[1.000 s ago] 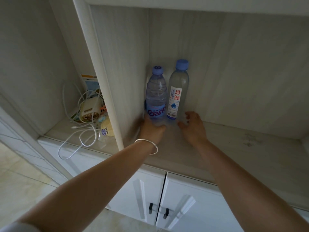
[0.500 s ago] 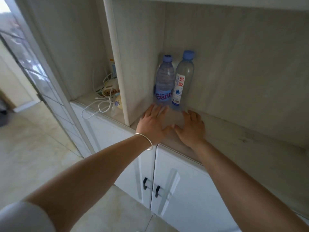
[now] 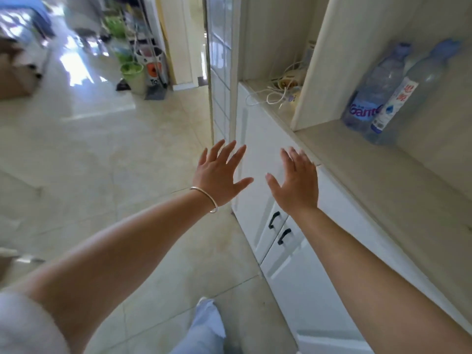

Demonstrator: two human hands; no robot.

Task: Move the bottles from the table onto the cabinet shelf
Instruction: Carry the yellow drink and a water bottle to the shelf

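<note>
Two bottles stand side by side and touching on the cabinet shelf (image 3: 362, 159), at its back left corner: the shorter bottle (image 3: 371, 94) on the left next to the upright divider panel (image 3: 329, 54), the taller bottle (image 3: 406, 98) on its right. Left of the divider, in the neighbouring compartment, a tangle of cables (image 3: 270, 94) lies on the same ledge, and below the shelf are the cabinet doors (image 3: 288, 272). The left hand (image 3: 217, 175) and right hand (image 3: 297, 182) are held side by side in the air before the doors, lower than the shelf and well apart from the bottles, with the floor (image 3: 115, 162) spreading out to their left.
</note>
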